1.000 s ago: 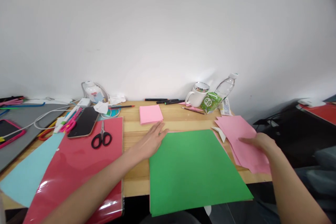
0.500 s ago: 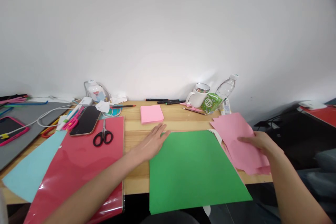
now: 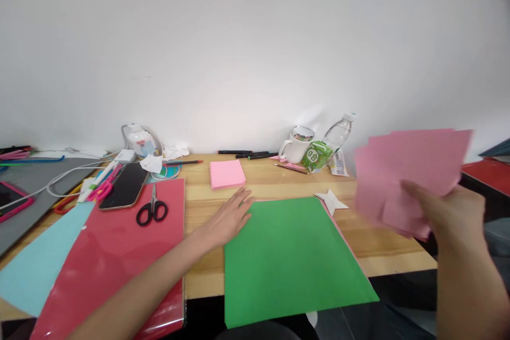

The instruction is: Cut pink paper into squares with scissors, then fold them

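Several pink paper sheets are gripped in my right hand, raised above the table's right end, with the thumb on top of them. My left hand lies with fingers stretched out at the upper left corner of a green sheet of paper. Under the green sheet a pink edge peeks out on the right. Just beyond my left fingertips sits a stack of square pink paper. A white folded paper star rests by the green sheet's upper right corner.
Black-handled scissors lie on a red folder, beside a phone. Along the wall stand a white mug, a green carton, a clear bottle and several black pens. The wooden table ends in front of me.
My right hand has lifted the pink sheets off the table, up and to the right, uncovering the white star. My left hand has stayed at the green sheet's corner.
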Demonstrator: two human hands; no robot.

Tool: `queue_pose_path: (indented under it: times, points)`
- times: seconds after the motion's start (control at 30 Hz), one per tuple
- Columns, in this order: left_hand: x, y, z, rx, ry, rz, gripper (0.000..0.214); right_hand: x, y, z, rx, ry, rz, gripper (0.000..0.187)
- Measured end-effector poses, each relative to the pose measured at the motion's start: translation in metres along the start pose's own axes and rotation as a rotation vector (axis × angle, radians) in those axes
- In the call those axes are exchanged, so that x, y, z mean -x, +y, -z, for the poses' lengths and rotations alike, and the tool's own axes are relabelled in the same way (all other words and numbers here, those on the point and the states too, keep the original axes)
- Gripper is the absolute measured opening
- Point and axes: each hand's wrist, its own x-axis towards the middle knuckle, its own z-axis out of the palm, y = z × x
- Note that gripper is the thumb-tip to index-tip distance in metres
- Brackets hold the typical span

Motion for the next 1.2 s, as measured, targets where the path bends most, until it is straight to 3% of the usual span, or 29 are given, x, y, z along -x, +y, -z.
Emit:
queue_pose_path:
  times: [0.03,0.07,0.13,0.2,0.23,0.3,0.33,0.47,0.57,0.63,0.8,0.9,1.03,1.2]
  points:
    - [-0.003,0.006,0.002,0.16,-0.001,0.061,0.045,0.009,-0.009,-0.002,-0.337,0.028,-0.098,0.043]
    - [-0.007,0.012,0.005,0.362,0.018,0.145,0.053,0.02,-0.021,-0.005,-0.65,-0.091,-0.166,0.041]
    - [-0.015,0.027,0.011,0.899,-0.002,0.268,0.073,0.052,-0.05,-0.017,-0.992,-0.502,-0.329,0.036]
    - [-0.021,0.041,0.018,1.054,0.002,0.257,0.08,0.091,-0.079,-0.035,-1.074,-0.923,-0.492,0.034]
    - [-0.023,0.047,0.022,1.239,0.028,0.275,0.078,0.112,-0.092,-0.045,-1.072,-1.11,-0.559,0.033]
    - [-0.022,0.056,0.027,1.464,0.076,0.303,0.071,0.151,-0.11,-0.063,-1.054,-1.403,-0.619,0.032]
    - [-0.019,0.059,0.028,1.528,0.104,0.353,0.066,0.168,-0.116,-0.07,-1.039,-1.49,-0.657,0.031]
    - [-0.006,0.065,0.03,1.537,0.336,0.71,0.045,0.201,-0.121,-0.08,-1.007,-1.626,-0.646,0.035]
    - [-0.001,0.067,0.033,1.6,0.362,0.863,0.049,0.203,-0.118,-0.075,-1.034,-1.737,-0.57,0.033]
    - [0.001,0.068,0.037,1.67,0.312,0.855,0.057,0.204,-0.117,-0.072,-1.092,-1.775,-0.558,0.032]
    - [0.008,0.072,0.048,1.785,0.211,0.707,0.048,0.219,-0.121,-0.065,-1.212,-1.797,-0.673,0.029]
    - [0.012,0.072,0.052,1.813,0.129,0.707,0.047,0.232,-0.119,-0.063,-1.259,-1.83,-0.752,0.032]
    - [0.01,0.074,0.058,1.777,0.23,0.756,0.049,0.253,-0.108,-0.06,-1.405,-1.906,-0.853,0.052]
    - [0.003,0.082,0.066,1.726,0.342,0.728,0.055,0.281,-0.1,-0.054,-1.535,-2.081,-0.782,0.1]
